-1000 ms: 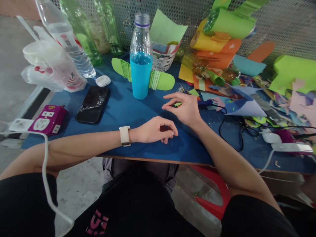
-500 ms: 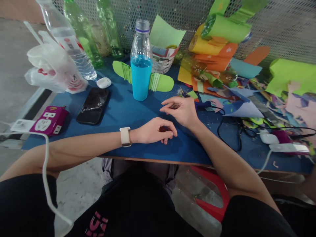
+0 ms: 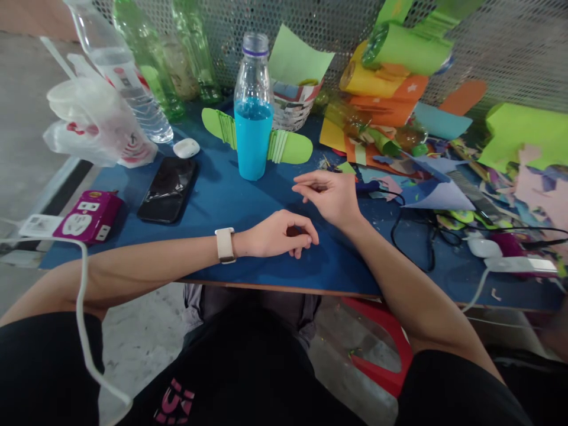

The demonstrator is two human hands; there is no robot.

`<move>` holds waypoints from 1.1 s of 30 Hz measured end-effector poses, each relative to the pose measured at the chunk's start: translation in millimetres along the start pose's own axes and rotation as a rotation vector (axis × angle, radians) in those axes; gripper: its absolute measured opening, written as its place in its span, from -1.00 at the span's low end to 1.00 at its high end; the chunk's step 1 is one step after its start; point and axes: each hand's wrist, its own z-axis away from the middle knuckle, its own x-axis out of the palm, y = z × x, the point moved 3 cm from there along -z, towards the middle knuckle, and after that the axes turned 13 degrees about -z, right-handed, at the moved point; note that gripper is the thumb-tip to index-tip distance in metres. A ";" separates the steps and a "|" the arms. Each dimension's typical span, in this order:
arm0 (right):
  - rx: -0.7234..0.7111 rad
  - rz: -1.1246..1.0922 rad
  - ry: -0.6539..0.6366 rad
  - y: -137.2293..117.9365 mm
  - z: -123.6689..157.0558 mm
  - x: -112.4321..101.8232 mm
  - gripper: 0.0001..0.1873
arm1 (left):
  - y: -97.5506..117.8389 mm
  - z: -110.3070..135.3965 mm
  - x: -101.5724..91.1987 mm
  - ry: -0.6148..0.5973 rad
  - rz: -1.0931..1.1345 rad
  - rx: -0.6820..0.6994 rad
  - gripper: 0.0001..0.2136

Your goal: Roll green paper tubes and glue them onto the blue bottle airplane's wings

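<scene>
**Two hands among paper scraps on a blue table**

The left hand (image 3: 277,235) rests on the table (image 3: 222,201), curled almost closed. A dark red spot shows under its fingers, too small to name. Just beyond, the right hand (image 3: 332,195) hovers with thumb and forefinger nearly meeting; whether they pinch anything I cannot tell. Nearest it lie paper scraps (image 3: 348,168), likely light, thin and floppy, best pinched at an edge. Farther back stands a bottle (image 3: 253,139) wrapped in blue paper, with green wings (image 3: 293,148)

In front of bottle (image 3: 253,118): left hand (image 3: 279,234) curled loose, knuckles up. Nearer bottle, to its right: right hand (image 3: 332,196), thumb and forefinger pinched.
</scene>
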 end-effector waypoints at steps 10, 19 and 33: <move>-0.176 0.164 0.396 -6.5 -20.5 -62.8 -0.58 | -1.9 0.4 -0.8 -0.017 0.003 0.020 -0.92; -0.258 0.270 0.436 4.9 -29.1 -96.8 -0.58 | -1.2 0.5 -0.5 -0.029 -0.016 0.007 -0.90; -0.229 0.239 0.227 -21.9 -14.9 -55.8 -0.67 | -4.9 -0.2 -1.6 -0.012 0.065 0.021 -0.92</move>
